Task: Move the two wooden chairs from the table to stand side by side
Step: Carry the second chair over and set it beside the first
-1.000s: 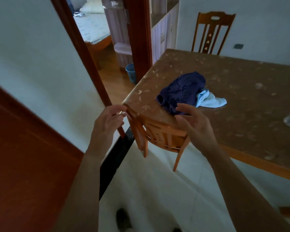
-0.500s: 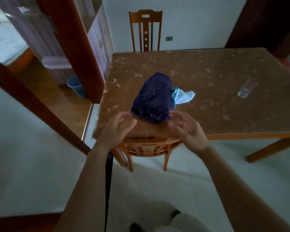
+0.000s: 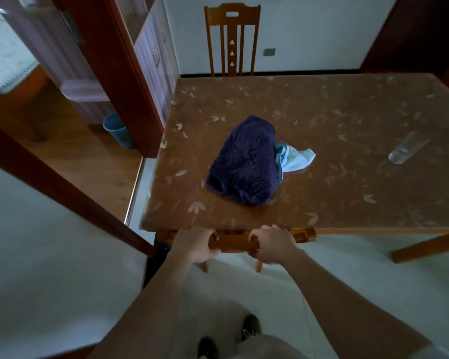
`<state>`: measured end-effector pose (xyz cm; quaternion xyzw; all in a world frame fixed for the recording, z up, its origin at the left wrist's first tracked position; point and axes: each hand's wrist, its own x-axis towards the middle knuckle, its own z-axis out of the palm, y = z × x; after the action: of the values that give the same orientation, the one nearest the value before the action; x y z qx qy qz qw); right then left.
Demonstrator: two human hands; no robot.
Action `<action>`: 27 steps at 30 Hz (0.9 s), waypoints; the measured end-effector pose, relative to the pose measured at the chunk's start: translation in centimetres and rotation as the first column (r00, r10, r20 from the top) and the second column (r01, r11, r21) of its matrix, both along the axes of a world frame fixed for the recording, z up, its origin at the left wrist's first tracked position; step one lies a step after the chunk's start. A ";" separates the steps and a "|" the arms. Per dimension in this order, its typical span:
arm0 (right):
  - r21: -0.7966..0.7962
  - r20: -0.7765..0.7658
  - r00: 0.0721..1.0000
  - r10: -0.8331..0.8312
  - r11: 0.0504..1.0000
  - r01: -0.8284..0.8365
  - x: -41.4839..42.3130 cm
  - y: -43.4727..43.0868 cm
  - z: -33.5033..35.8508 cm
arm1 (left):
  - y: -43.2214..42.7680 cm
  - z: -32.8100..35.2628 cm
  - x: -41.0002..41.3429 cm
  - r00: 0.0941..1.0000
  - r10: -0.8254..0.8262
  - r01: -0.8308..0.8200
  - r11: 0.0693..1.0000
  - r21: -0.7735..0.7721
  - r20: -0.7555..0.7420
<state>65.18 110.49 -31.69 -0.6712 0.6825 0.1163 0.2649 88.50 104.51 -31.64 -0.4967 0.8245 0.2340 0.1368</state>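
Observation:
A wooden chair [image 3: 233, 242] is tucked under the near edge of the brown table [image 3: 335, 120]; only its top rail and two legs show. My left hand [image 3: 195, 244] grips the rail's left part and my right hand [image 3: 270, 243] grips it to the right. A second wooden chair [image 3: 232, 38] stands upright at the table's far side, against the white wall, its seat hidden by the table.
On the table lie a dark purple fluffy cloth [image 3: 244, 161], a light blue cloth [image 3: 294, 159] and a clear plastic bottle [image 3: 407, 151] on its side. A dark wooden door frame [image 3: 119, 63] and a blue bin [image 3: 118, 134] are at left. My shoes [image 3: 250, 330] stand on pale floor.
My view has swung to face the table squarely. Both hands have come down from open in front of the chair back to closed around its top rail.

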 end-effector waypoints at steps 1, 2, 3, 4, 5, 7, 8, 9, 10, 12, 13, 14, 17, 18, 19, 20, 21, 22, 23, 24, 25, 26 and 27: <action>-0.048 -0.004 1.000 0.014 0.999 -0.014 0.1 0.2 -0.3 | -0.1 -0.2 -0.1 1.000 -0.026 0.026 1.000 -0.014 0.004; -0.088 0.012 0.999 0.034 0.996 -0.033 0.3 0.3 -0.5 | -0.2 -0.3 -0.1 0.998 -0.066 0.066 0.998 -0.017 0.014; -0.120 0.036 0.997 0.064 0.991 -0.060 0.5 0.4 -0.5 | -0.3 -0.4 -0.1 0.993 -0.115 0.116 0.993 -0.013 0.023; -0.140 0.050 0.994 0.092 0.986 -0.085 0.8 0.4 -0.5 | -0.5 -0.4 -0.2 0.986 -0.163 0.163 0.987 -0.004 0.028; -0.153 0.047 0.993 0.109 0.983 -0.100 1.2 0.4 -0.4 | -0.6 -0.5 -0.2 0.980 -0.198 0.198 0.980 0.002 0.030; -0.181 -0.003 0.992 0.124 0.976 -0.122 1.7 0.5 -0.4 | -0.5 -0.5 -0.3 0.974 -0.226 0.227 0.974 -0.011 0.029; -0.191 -0.035 0.990 0.137 0.971 -0.142 1.9 0.6 -0.4 | -0.3 -0.4 -0.4 0.973 -0.228 0.228 0.973 -0.023 0.024; -0.199 -0.061 0.987 0.149 0.967 -0.159 1.9 0.9 -0.3 | -0.1 -0.3 -0.5 0.973 -0.230 0.230 0.972 -0.034 0.019; -0.205 -0.081 0.985 0.154 0.964 -0.168 1.7 1.2 -0.2 | 0.2 -0.2 -0.8 0.972 -0.233 0.233 0.971 -0.047 0.015; -0.206 -0.108 0.981 0.161 0.962 -0.181 1.2 1.9 0.3 | 1.1 0.0 -1.3 0.972 -0.236 0.236 0.969 -0.068 0.005; -0.204 -0.112 0.979 0.168 0.961 -0.188 0.8 2.4 0.6 | 1.6 0.2 -1.6 0.971 -0.240 0.239 0.968 -0.076 0.004; -0.202 -0.108 0.978 0.177 0.960 -0.196 0.4 3.0 1.0 | 2.3 0.4 -1.8 0.970 -0.243 0.242 0.967 -0.084 0.005; -0.194 -0.098 0.976 0.197 0.958 -0.213 0.0 5.1 2.1 | 4.6 1.0 -1.7 0.975 -0.221 0.219 0.972 -0.089 -0.010; -0.189 -0.099 0.975 0.197 0.959 -0.213 0.0 5.9 2.4 | 5.5 1.4 -1.7 0.977 -0.213 0.211 0.974 -0.082 -0.017; -0.178 -0.096 0.976 0.196 0.961 -0.211 0.0 6.9 2.5 | 6.5 1.8 -1.7 0.978 -0.208 0.206 0.976 -0.071 -0.021; -0.168 -0.087 0.978 0.192 0.964 -0.204 0.1 8.0 2.6 | 7.5 2.2 -1.7 0.978 -0.210 0.209 0.976 -0.054 -0.019; -0.161 -0.078 0.980 0.185 0.967 -0.195 0.3 9.2 2.8 | 8.7 2.5 -1.6 0.976 -0.220 0.219 0.975 -0.039 -0.012; -0.157 -0.068 0.982 0.179 0.970 -0.187 0.4 10.5 2.8 | 9.9 2.7 -1.5 0.973 -0.231 0.231 0.973 -0.028 -0.005; -0.158 -0.062 0.983 0.173 0.971 -0.181 0.5 11.8 2.7 | 11.2 2.8 -1.4 0.970 -0.242 0.242 0.970 -0.026 -0.004; -0.166 -0.059 0.984 0.166 0.971 -0.173 0.7 13.3 2.6 | 12.5 2.8 -1.2 0.968 -0.250 0.250 0.968 -0.034 -0.008; -0.174 -0.058 0.986 0.154 0.971 -0.162 0.9 14.8 2.5 | 13.9 2.7 -1.0 0.966 -0.258 0.257 0.965 -0.045 -0.018; -0.175 -0.056 0.988 0.144 0.973 -0.151 1.2 16.4 2.5 | 15.4 2.6 -0.7 0.963 -0.270 0.268 0.962 -0.056 -0.028; -0.168 -0.057 0.989 0.136 0.975 -0.144 1.6 18.2 2.4 | 17.0 2.5 -0.3 0.959 -0.281 0.279 0.958 -0.062 -0.036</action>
<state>66.80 128.70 -29.26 -0.7352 0.6467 0.0906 0.1821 88.19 121.54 -29.15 -0.3736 0.8956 0.1997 0.1362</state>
